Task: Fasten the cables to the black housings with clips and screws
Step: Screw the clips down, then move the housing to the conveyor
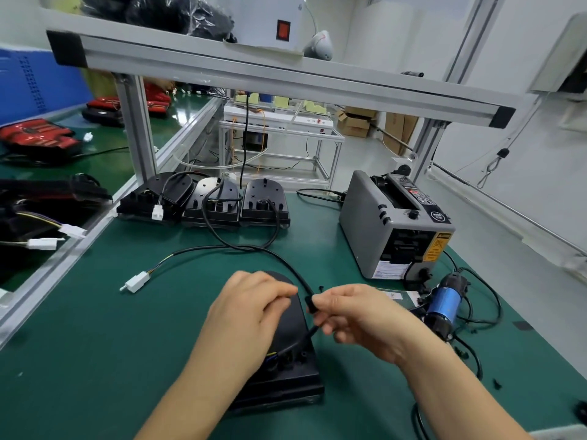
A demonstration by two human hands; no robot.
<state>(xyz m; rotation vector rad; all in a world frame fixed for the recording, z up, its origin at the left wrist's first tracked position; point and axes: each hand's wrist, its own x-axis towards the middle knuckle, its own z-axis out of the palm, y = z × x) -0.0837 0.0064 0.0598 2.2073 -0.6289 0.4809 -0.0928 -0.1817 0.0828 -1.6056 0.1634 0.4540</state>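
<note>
A black housing lies on the green mat in front of me. Its black cable loops away over the mat and ends in a white connector at the left. My left hand rests on the housing's rounded far end, its fingers curled towards the cable. A small black clip sits on the cable, and my right hand pinches it and the cable just right of the housing. Three more black housings with cables stand in a row at the back.
A grey tape dispenser stands at the right rear. A blue electric screwdriver with its cord lies right of my right hand. Small black clips are scattered at the right. An aluminium frame post and shelf rise behind. Red and black parts lie at the far left.
</note>
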